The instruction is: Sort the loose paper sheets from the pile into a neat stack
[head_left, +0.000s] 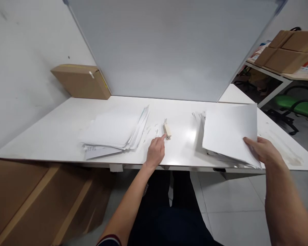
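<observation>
A small cream stapler [167, 130] lies in the middle of the white table, its front end towards me. My left hand [156, 150] rests just in front of it, the index finger stretched out to the stapler's near end and the other fingers loosely bent; nothing is gripped. On the right, my right hand [264, 150] pinches the near right edge of white paper sheets [229, 130], thumb on top. These sheets lie tilted over more papers, and the fingers beneath them are hidden. To the left is a loose, uneven stack of papers [113, 128].
A whiteboard [166, 51] stands along the table's [53, 126] back edge. One cardboard box [82, 82] leans at the back left; larger cartons [36, 201] stand below the left front edge. At the right are another desk with cardboard boxes [284, 54] and a green chair [297, 106].
</observation>
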`<state>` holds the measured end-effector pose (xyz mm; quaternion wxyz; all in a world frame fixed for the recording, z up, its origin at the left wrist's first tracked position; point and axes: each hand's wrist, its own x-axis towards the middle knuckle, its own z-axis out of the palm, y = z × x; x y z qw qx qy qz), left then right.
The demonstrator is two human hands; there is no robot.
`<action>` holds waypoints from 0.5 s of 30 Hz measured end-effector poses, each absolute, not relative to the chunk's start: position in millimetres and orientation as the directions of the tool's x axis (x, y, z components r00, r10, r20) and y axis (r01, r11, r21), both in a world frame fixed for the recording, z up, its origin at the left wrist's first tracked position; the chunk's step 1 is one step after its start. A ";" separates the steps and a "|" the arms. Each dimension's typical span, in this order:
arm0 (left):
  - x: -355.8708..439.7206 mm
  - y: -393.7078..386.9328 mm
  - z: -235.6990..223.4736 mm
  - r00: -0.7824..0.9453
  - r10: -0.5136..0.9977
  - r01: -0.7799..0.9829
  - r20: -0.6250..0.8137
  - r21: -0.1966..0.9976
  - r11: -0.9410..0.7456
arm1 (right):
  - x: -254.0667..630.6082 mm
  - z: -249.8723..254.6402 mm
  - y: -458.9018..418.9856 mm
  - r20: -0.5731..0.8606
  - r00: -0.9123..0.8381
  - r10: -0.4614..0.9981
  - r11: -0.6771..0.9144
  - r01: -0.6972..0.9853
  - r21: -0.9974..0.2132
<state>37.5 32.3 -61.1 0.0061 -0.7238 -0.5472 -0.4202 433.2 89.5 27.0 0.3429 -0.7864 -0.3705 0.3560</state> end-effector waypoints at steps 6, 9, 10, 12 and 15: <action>-3.3 -7.2 -41.2 -0.148 0.633 0.850 0.760 0.424 -0.311 | 447.9 22.3 119.4 -0.229 0.555 0.799 -0.570 0.580 -0.582; -52.5 -12.5 -37.0 -0.391 0.508 0.870 0.767 0.488 -0.068 | 438.5 21.6 112.1 -0.017 0.572 0.820 -0.509 0.715 -0.479; -68.0 -11.6 -37.5 -0.435 0.504 0.866 0.747 0.501 0.004 | 431.3 20.8 107.0 0.047 0.550 0.834 -0.469 0.751 -0.464; -91.7 -7.8 -41.4 -0.432 0.586 0.876 0.685 0.472 0.094 | 410.4 17.6 94.6 0.130 0.463 0.877 -0.359 0.810 -0.463; -105.2 -3.2 -50.5 -0.322 0.749 0.929 0.579 0.346 0.132 | 367.5 8.6 74.5 0.190 0.244 0.951 -0.119 0.855 -0.504</action>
